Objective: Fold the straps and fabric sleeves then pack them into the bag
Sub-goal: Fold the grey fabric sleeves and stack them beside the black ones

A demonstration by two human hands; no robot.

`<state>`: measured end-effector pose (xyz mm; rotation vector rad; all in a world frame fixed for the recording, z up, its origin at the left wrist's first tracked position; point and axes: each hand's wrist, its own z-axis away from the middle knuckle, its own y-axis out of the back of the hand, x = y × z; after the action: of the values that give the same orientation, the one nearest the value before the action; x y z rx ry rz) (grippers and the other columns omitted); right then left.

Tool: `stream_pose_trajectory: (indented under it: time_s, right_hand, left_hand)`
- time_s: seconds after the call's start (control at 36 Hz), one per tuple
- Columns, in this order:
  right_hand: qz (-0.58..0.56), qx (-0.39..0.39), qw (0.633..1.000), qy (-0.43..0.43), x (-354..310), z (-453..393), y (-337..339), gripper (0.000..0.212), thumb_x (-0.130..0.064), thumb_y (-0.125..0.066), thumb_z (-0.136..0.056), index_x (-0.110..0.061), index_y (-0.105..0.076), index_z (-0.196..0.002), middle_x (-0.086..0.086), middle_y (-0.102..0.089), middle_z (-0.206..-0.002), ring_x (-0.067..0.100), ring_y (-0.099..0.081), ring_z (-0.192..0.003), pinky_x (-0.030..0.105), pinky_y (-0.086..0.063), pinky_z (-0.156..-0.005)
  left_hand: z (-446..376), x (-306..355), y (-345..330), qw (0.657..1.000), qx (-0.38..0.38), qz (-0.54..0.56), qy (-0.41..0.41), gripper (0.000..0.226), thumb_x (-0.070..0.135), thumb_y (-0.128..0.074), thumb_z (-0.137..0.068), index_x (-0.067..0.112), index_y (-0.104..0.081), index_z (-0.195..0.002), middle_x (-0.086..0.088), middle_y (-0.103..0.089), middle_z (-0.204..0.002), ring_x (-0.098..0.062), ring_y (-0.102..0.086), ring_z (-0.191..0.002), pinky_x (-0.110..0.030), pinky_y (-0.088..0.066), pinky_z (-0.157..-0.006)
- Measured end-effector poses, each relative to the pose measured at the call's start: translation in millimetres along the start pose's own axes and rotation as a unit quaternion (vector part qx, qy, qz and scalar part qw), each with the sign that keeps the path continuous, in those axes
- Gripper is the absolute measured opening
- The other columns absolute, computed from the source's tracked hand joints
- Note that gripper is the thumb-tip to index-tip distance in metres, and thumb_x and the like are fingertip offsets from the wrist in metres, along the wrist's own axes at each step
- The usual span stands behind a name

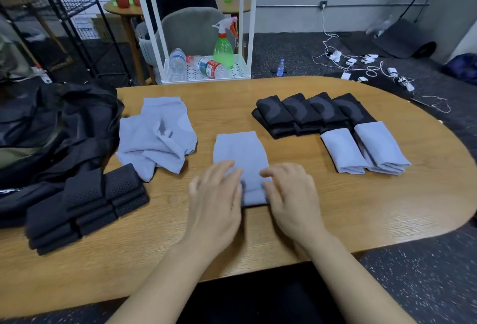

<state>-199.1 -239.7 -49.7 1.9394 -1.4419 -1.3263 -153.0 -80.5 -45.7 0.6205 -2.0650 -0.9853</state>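
Wood table (335, 207). Grey sleeve (241, 153) flat btwn both hands; left hand (215, 194) & right hand (290, 194) open, fingers resting on near end. Looks soft, light, limp — prob. best pinched at near corners.

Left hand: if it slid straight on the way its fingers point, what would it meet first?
The left hand already touches the flat lavender fabric sleeve; it would probably just cross more of that sleeve, then bare wooden table.

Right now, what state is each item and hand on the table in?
Center grey sleeve: flat, partly folded.
Left hand: open, on sleeve.
Right hand: open, on sleeve.
Grey pile: crumpled, unfolded.
Grey folded sleeves: folded.
Black sleeves: folded.
Mesh straps: folded, stacked.
Bag: open.
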Motion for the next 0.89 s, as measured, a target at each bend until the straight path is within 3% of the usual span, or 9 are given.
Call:
stream_pose_trajectory:
  time_s: [0.08, 0.14, 0.19, 0.42, 0.58, 0.64, 0.72, 0.83, 0.89]
  right_hand:
    - [0.085, -0.087, 0.985, 0.125, 2.0, 5.6, -10.1, 0.04, -0.027, -0.037, -0.094, -0.013, -0.065, -0.119, 0.003, -0.064, -0.125, 0.023, -0.053, -0.125, 0.032, -0.031, -0.099]
    - [0.151, -0.146, 0.967, 0.143, 8.5, 13.0, -15.4, 0.052, -0.034, -0.024, -0.102, -0.009, -0.061, -0.128, 0.007, -0.059, -0.135, 0.024, -0.05, -0.131, 0.038, -0.026, -0.106]
    - [0.191, -0.192, 0.955, 0.122, 15.2, 19.7, -16.2, 0.066, -0.043, -0.009, -0.105, -0.007, -0.055, -0.136, 0.008, -0.053, -0.142, 0.022, -0.046, -0.135, 0.042, -0.022, -0.108]
    - [0.23, -0.212, 0.947, 0.073, 25.9, 26.0, -12.6, 0.066, -0.049, -0.01, -0.105, -0.008, -0.046, -0.143, 0.005, -0.044, -0.149, 0.022, -0.032, -0.142, 0.049, -0.009, -0.111]
    - [0.175, -0.254, 0.949, 0.063, 23.2, 23.5, -8.6, 0.081, -0.059, 0.013, -0.091, -0.014, -0.01, -0.155, -0.004, -0.003, -0.161, 0.015, 0.014, -0.147, 0.042, 0.017, -0.112]
    - [0.192, -0.24, 0.95, 0.05, 17.5, 24.3, -6.3, 0.078, -0.055, 0.005, -0.096, -0.011, -0.026, -0.152, 0.0, -0.022, -0.159, 0.019, -0.007, -0.149, 0.045, 0.005, -0.113]
    - [0.195, -0.153, 0.967, 0.06, 9.0, 28.7, -5.6, 0.07, -0.05, -0.011, -0.103, -0.009, -0.065, -0.123, 0.004, -0.064, -0.127, 0.025, -0.054, -0.127, 0.046, -0.023, -0.102]
    - [0.145, -0.024, 0.985, 0.089, 5.5, 32.6, -9.3, 0.034, -0.037, -0.041, -0.097, -0.019, -0.07, -0.094, -0.006, -0.067, -0.101, 0.021, -0.062, -0.098, 0.038, -0.031, -0.088]
    - [0.128, -0.013, 0.988, 0.083, 6.4, 32.2, -11.1, 0.026, -0.032, -0.046, -0.093, -0.022, -0.07, -0.09, -0.008, -0.064, -0.099, 0.019, -0.061, -0.092, 0.035, -0.029, -0.085]
  left_hand:
    - [10.6, 6.3, -13.4, 0.989, -0.126, -0.074, -0.036, 0.058, 0.033, -0.023, -0.096, 0.006, -0.052, -0.137, -0.009, -0.047, -0.148, -0.02, -0.043, -0.137, -0.035, -0.015, -0.109]
    - [17.7, 1.3, -20.2, 0.978, -0.171, -0.114, -0.026, 0.072, 0.042, -0.005, -0.094, 0.006, -0.031, -0.15, -0.007, -0.023, -0.159, -0.017, -0.02, -0.148, -0.035, 0.001, -0.115]
    - [23.6, -4.8, -21.2, 0.969, -0.193, -0.149, -0.028, 0.068, 0.043, -0.013, -0.096, 0.004, -0.036, -0.148, -0.01, -0.031, -0.156, -0.019, -0.025, -0.146, -0.038, -0.005, -0.116]
    - [32.4, -17.3, -19.3, 0.965, -0.149, -0.212, -0.039, 0.062, 0.041, -0.027, -0.098, -0.001, -0.051, -0.137, -0.014, -0.05, -0.143, -0.023, -0.044, -0.136, -0.046, -0.019, -0.11]
    - [32.3, -16.2, -16.7, 0.963, -0.14, -0.228, -0.005, 0.061, 0.043, -0.025, -0.099, 0.004, -0.056, -0.134, -0.008, -0.055, -0.14, -0.023, -0.048, -0.134, -0.054, -0.014, -0.112]
    - [27.5, -14.8, -17.5, 0.966, -0.126, -0.227, 0.007, 0.061, 0.043, -0.026, -0.098, 0.005, -0.062, -0.129, -0.006, -0.06, -0.134, -0.025, -0.051, -0.131, -0.056, -0.014, -0.111]
    - [13.9, -14.8, -15.9, 0.965, -0.137, -0.221, 0.04, 0.063, 0.045, -0.021, -0.097, 0.009, -0.067, -0.122, -0.005, -0.063, -0.13, -0.026, -0.052, -0.129, -0.056, -0.013, -0.107]
    - [-5.2, -18.5, -11.1, 0.96, -0.162, -0.219, 0.068, 0.077, 0.054, 0.006, -0.091, 0.028, -0.045, -0.142, 0.0, -0.035, -0.156, -0.021, -0.02, -0.148, -0.051, 0.003, -0.106]
    - [-11.8, -22.2, -9.8, 0.962, -0.166, -0.202, 0.078, 0.059, 0.053, -0.005, -0.1, 0.034, -0.036, -0.147, 0.0, -0.021, -0.161, -0.019, -0.007, -0.149, -0.05, 0.005, -0.108]
